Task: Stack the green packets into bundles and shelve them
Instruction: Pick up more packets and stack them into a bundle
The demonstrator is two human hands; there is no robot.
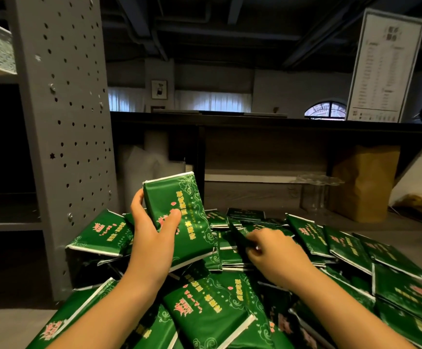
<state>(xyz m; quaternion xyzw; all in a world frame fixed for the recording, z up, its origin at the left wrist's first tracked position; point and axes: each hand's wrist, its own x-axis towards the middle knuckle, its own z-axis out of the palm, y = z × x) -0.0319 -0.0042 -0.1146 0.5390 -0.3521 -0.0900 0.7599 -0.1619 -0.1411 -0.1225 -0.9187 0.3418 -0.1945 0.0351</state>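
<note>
A big heap of green packets [230, 311] with red and yellow print fills the lower half of the view. My left hand [152, 230] holds a small stack of green packets [182, 212] upright above the heap, thumb across the front face and fingers behind. My right hand [268, 250] reaches into the middle of the heap and its fingers pinch the edge of a dark green packet [240, 238] lying there; motion blur hides the exact grasp.
A grey perforated shelving unit [63, 122] stands at the left with dark shelf bays [6, 217]. Behind the heap runs a long dark counter [255, 122]. A brown paper bag [363, 182], a clear glass stand [315, 190] and a white sign [383, 66] are at the right.
</note>
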